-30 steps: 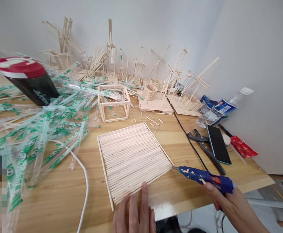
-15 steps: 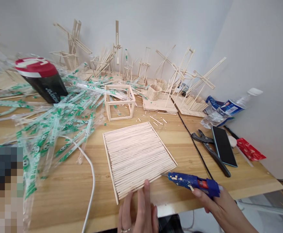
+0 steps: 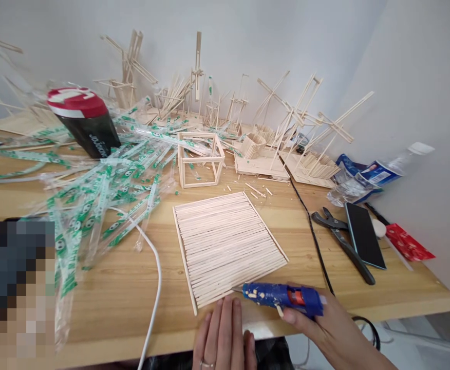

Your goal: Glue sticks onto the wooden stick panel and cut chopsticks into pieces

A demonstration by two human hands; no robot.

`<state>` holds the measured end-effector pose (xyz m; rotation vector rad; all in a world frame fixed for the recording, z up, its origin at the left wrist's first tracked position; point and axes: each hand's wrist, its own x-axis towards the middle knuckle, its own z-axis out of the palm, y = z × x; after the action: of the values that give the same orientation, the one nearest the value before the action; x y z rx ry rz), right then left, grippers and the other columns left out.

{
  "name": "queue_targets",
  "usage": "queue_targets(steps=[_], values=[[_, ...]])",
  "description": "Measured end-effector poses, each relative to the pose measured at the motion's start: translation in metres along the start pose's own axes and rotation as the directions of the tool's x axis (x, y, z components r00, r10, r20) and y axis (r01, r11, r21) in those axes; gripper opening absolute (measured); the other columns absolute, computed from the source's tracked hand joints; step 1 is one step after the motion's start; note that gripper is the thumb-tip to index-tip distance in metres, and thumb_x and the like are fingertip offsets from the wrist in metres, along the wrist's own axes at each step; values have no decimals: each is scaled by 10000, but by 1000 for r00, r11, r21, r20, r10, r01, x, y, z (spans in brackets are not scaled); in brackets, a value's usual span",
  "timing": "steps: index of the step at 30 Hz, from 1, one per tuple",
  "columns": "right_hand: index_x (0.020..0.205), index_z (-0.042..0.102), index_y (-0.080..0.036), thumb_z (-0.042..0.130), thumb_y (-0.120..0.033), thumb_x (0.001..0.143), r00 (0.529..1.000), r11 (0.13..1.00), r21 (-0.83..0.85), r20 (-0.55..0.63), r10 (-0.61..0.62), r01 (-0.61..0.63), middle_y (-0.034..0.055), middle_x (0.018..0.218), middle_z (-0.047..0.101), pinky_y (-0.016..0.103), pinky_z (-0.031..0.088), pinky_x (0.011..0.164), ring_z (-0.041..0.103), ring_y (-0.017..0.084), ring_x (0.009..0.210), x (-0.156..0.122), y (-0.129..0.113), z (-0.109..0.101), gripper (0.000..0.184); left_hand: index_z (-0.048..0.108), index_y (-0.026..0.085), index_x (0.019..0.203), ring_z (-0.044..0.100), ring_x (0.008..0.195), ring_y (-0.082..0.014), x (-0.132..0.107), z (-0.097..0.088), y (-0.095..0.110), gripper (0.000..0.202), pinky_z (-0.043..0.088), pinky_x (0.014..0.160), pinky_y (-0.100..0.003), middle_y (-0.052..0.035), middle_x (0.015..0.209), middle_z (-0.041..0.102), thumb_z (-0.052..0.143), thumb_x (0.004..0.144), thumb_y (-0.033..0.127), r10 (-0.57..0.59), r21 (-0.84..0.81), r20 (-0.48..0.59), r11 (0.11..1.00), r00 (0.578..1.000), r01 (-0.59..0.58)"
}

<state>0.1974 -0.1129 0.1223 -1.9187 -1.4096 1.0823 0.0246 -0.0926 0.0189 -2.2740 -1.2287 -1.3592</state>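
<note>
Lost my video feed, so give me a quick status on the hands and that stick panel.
Right hand gripping blue glue gun, nozzle at stick panel near edge. Left hand flat at that edge. White cable lies left, clear.

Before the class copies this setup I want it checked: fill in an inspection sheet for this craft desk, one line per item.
Surface: light wooden table, largely covered.
Job's things: flat panel of wooden sticks near the front edge; blue glue gun with its nozzle at the panel's near edge.
Clutter: green-printed plastic wrappers, stick cube frame, stick models at the back, red-lidded cup, pliers, phone, plastic bottle.
Grips: right hand wrapped around the glue gun; left hand flat, fingertips at the panel's near edge.
Cables: white cable and black cable cross the table.
Surroundings: white walls in a corner.
</note>
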Motion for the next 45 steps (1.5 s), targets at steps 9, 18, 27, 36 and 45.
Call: queue_targets(steps=[9,18,27,36,45], values=[[946,716,-228,627,-454,823,980,992,90,175,-99,84,10,868,726,269,496,807,652,210,843,17,-28,14,273,665,122,867,650,818,-168,0,-1,4,171,364,1043,-300,-69,798,725,499,828,130,-38,-37,-40,999,998,37],[880,729,-217,613,-464,827,961,990,6,240,-138,140,-6,804,715,245,490,742,647,189,783,26,-38,18,278,663,108,830,631,823,-161,-2,2,8,183,327,1073,-283,-82,757,718,485,853,142,-97,-91,-65,992,993,91],[969,708,-242,601,-466,826,991,999,-32,130,-34,38,18,893,714,297,483,823,631,226,862,16,-16,-9,286,694,80,910,627,894,-166,2,1,6,230,302,1086,-286,-101,863,731,487,833,144,-66,-56,-27,996,997,65],[865,624,-234,638,-527,806,960,982,106,216,-177,157,-10,840,607,234,427,701,551,159,780,19,-26,9,299,663,114,821,646,782,-179,3,-1,0,184,382,997,-319,-81,743,720,481,827,138,-8,-55,-21,998,1000,7],[742,518,-218,604,-551,824,960,986,52,226,-166,158,-41,742,521,223,375,632,484,126,695,25,-29,15,353,627,137,789,630,755,-180,5,-1,5,164,422,884,-330,-66,686,699,470,833,127,-48,-54,-40,997,998,45]])
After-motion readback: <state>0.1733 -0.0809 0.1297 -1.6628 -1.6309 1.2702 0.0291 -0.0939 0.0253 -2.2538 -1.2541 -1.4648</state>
